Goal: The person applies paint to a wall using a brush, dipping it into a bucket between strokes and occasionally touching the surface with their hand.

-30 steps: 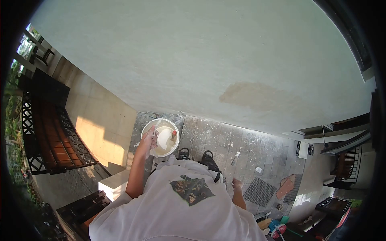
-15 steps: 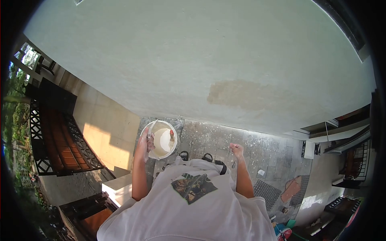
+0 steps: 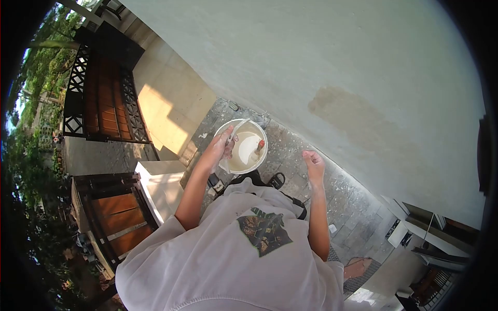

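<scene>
My left hand [image 3: 220,149] is wrapped round the pale handle [image 3: 239,129] of a white bucket [image 3: 243,171]. Inside the bucket is a whitish liquid, with a bright white patch [image 3: 249,150] in it. A tool with a red end [image 3: 261,143] leans against the inner right side; its lower part is hard to make out. My right hand [image 3: 314,160] is curled into a loose fist at my right, apart from the bucket and near the wall, with nothing showing in it. Pale smears mark both hands.
A pale wall [image 3: 311,52] with a brownish damp-looking patch [image 3: 353,109] rises ahead. White specks cover the grey paving [image 3: 290,155]. Brown gates [image 3: 104,98] and a low white pillar [image 3: 161,181] stand left. A reddish board [image 3: 357,268] lies on the floor at right.
My view has turned, so the wall now slants down to the right. The bucket, still in my left hand, appears higher and further right. My right hand stays closed.
</scene>
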`<state>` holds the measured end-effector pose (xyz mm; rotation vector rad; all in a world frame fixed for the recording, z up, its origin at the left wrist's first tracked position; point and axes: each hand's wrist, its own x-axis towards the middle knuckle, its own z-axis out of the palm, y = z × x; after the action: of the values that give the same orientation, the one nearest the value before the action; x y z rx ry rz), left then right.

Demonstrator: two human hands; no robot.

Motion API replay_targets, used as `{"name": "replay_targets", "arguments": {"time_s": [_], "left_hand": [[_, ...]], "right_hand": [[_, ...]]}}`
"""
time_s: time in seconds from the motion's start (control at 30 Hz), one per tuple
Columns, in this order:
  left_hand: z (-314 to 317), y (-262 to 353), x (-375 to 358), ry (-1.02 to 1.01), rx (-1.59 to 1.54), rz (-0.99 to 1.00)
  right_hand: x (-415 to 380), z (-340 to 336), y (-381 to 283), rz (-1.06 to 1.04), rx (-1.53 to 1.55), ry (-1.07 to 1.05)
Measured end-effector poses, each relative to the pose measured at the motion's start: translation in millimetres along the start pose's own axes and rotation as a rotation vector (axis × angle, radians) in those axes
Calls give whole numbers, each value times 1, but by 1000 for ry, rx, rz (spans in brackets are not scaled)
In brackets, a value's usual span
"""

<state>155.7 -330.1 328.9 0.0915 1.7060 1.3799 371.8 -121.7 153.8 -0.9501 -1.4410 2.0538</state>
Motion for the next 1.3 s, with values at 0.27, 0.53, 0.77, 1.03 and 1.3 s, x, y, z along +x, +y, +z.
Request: {"name": "replay_targets", "arguments": {"time_s": [0.27, 0.53, 0.77, 1.03, 1.3], "left_hand": [[19, -10, -4, -48, -33, 4], [28, -2, -16, -70, -23, 34], [26, 0, -16, -96, -33, 42], [28, 8, -22, -86, 9, 63], [29, 5, -27, -98, -10, 98]], "right_hand": [[-13, 50, -84, -162, 87, -182], [-13, 69, -119, -262, 160, -361], [-22, 73, -129, -9, 597, -405], [-32, 80, -155, 165, 591, -527], [-44, 88, -166, 293, 1181, -567]]}}
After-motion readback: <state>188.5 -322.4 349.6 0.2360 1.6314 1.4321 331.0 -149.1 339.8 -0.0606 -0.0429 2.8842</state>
